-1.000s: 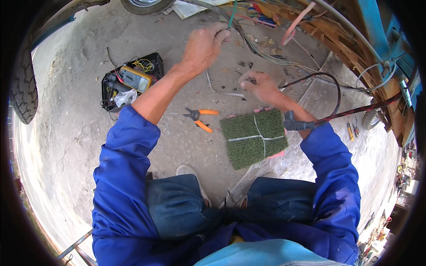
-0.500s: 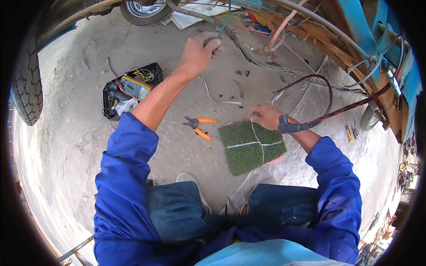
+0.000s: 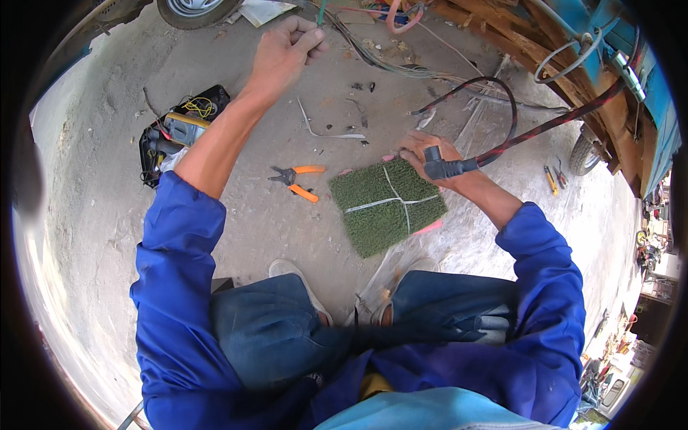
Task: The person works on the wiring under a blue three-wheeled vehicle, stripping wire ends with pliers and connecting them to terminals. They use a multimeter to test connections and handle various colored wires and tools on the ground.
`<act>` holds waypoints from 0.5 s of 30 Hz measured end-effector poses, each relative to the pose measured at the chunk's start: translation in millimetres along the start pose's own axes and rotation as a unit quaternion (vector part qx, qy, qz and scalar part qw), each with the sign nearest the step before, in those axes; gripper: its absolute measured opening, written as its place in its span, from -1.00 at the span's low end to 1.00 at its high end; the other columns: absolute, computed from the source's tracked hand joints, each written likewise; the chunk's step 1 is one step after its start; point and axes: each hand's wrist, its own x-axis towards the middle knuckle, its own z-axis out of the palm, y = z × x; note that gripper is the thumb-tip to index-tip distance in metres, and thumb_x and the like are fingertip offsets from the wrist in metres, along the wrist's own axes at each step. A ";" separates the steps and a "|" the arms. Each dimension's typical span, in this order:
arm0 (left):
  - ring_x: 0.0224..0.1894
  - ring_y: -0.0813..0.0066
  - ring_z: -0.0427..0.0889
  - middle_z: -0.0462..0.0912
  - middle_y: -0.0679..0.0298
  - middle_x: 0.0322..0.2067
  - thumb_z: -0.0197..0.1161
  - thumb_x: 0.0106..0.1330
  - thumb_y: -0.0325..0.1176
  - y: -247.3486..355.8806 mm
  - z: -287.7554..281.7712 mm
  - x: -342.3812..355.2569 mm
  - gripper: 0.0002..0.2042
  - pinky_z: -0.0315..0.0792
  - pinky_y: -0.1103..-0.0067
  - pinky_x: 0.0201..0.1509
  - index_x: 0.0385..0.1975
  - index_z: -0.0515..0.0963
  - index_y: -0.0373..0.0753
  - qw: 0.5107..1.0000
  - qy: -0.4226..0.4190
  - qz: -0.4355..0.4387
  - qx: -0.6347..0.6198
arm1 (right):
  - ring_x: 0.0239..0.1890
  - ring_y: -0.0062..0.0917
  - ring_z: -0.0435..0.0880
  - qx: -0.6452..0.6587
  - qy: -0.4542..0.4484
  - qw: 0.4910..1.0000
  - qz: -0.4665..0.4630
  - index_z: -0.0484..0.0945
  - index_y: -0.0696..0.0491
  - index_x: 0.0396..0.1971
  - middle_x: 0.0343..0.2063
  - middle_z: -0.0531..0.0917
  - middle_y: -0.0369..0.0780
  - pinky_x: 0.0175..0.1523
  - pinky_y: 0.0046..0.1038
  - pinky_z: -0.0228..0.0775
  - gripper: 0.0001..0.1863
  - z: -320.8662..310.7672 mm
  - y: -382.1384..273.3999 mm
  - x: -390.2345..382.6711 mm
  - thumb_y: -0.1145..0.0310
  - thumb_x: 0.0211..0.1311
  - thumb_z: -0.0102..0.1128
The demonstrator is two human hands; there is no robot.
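Observation:
Pinched between the fingertips of my left hand [image 3: 287,57], out at the far left, is a thin green wire [image 3: 321,14] that runs up past the frame edge. My right hand [image 3: 432,147] has its fingers curled over the far right corner of a square green artificial-grass pad [image 3: 369,226], which is tied crosswise with white strap and has pink material under it. A black angled plug [image 3: 448,169] on a red-and-black cable [image 3: 548,132] hangs in front of my right wrist. Orange-handled wire strippers [image 3: 301,182] lie left of the pad.
An open black case [image 3: 149,154] holding a yellow multimeter [image 3: 188,129] stands to the left. A wire bundle [image 3: 401,68] crosses the ground ahead. At right are a rusty, blue-painted frame [image 3: 609,125], a small wheel [image 3: 584,154] and small hand tools [image 3: 552,179]. A tyre [image 3: 197,11] stands far left.
The whole view has shifted, so things sit higher and further left. My right hand has come to the pad's far right corner. My left hand still pinches the green wire.

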 end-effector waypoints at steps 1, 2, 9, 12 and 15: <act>-0.32 0.66 0.64 0.78 0.30 -0.35 0.31 0.50 -0.24 -0.1 -0.9 -4.2 -0.73 0.54 0.62 -0.20 -0.03 0.64 -0.34 1.000 0.010 -0.009 0.014 | 0.01 -0.08 0.68 0.003 0.019 1.000 -0.022 0.68 0.02 -0.08 -0.09 0.71 -0.13 0.15 -0.07 0.54 -0.73 -2.3 -1.9 0.7 0.22 0.50 0.06; -0.32 0.66 0.64 0.78 0.29 -0.35 0.30 0.50 -0.25 -0.1 -1.6 -7.2 -0.73 0.54 0.62 -0.20 -0.03 0.64 -0.34 1.000 0.015 -0.003 0.014 | 0.00 -0.08 0.69 0.007 0.027 0.999 -0.031 0.68 0.02 -0.09 -0.12 0.71 -0.13 0.15 -0.07 0.54 -0.74 -3.3 -4.5 3.3 0.22 0.50 0.06; -0.33 0.63 0.66 0.78 0.28 -0.34 0.28 0.51 -0.28 -8.0 -1.9 -5.4 -0.74 0.55 0.62 -0.19 -0.02 0.63 -0.35 1.000 0.020 0.001 0.022 | -0.04 -0.02 0.68 0.027 -0.031 0.999 0.005 0.67 0.07 -0.10 -0.15 0.69 -0.02 0.10 -0.03 0.55 -0.75 6.1 -12.6 9.2 0.23 0.49 0.13; -0.29 0.63 0.66 0.78 0.28 -0.31 0.27 0.52 -0.28 -11.2 -1.3 -2.5 -0.73 0.55 0.61 -0.17 0.02 0.61 -0.35 1.000 0.012 -0.019 -0.014 | -0.04 0.00 0.68 0.043 -0.049 0.998 0.014 0.65 0.08 -0.08 -0.16 0.69 -0.01 0.09 -0.04 0.54 -0.73 10.6 -7.9 10.6 0.20 0.50 0.12; -0.25 0.63 0.66 0.76 0.28 -0.25 0.27 0.53 -0.28 -11.0 -2.0 3.0 -0.71 0.55 0.61 -0.14 0.07 0.60 -0.35 0.998 -0.002 -0.036 -0.052 | -0.04 0.01 0.68 0.031 -0.067 0.997 0.026 0.64 0.08 -0.05 -0.14 0.69 0.00 0.08 -0.04 0.54 -0.71 13.2 -3.8 11.7 0.19 0.51 0.10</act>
